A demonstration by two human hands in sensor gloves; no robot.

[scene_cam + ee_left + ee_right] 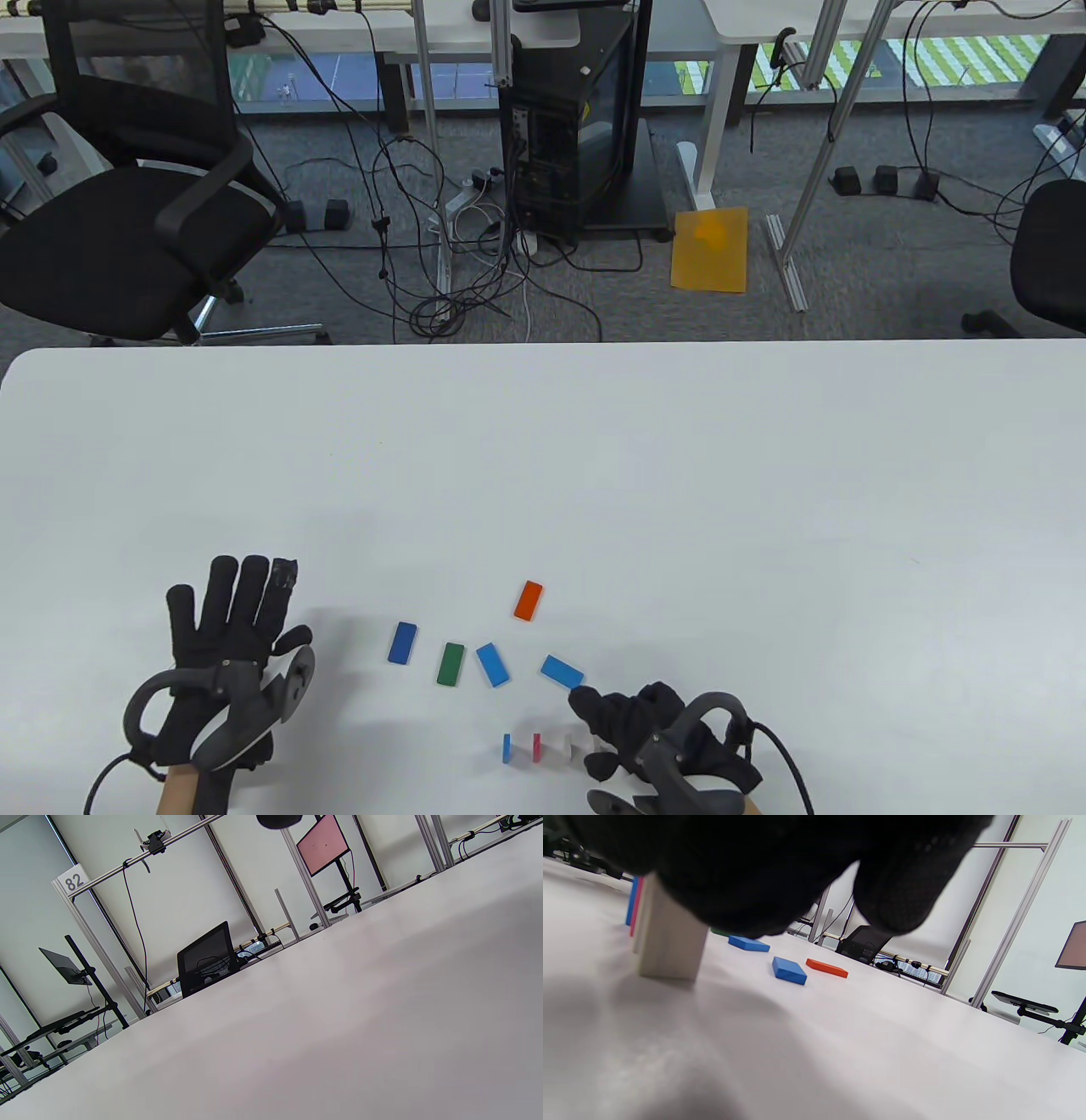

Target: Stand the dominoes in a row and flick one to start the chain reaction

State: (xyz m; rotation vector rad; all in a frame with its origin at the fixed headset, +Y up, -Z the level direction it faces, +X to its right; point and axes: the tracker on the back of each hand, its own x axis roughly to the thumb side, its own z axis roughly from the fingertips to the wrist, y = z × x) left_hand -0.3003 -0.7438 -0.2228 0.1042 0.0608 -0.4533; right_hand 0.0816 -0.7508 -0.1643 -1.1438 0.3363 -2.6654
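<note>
standing so far: three dominoes look upright in a short row near the front edge, around 6 o'clock on the table (543, 441): a small blue one (506, 748), a pink one (536, 747) and a white one (566, 747). There may be a fourth pale one right under the right hand, can't say for sure.
still flat: five lying down just past the row, toward 12 o'clock from it: dark blue domino (403, 642), green domino (450, 663), mid blue domino (493, 664), light blue domino (562, 671) and orange domino (528, 599), which is the farthest out.
progress guess: less than half stood up I'd say, and the flick hasn't happened, since the row is up and nothing's toppled.
right hand (645, 734): at the 3 o'clock end of the row, fingers bunched and curled down over the newest pale domino (670, 938). Whether it's actually pinching it or just letting go, I can't tell.
left hand (225, 654): parked flat at about 9 o'clock from the pile, fingers straight and close together, holding nothing.
table view only: gives the whole layout, count and colours.
right wrist view only: shows the pale domino really is on end, base square on the table, with pink and blue edges lined up behind it.
left wrist view: just bare tabletop and room, no dominoes at all.
</note>
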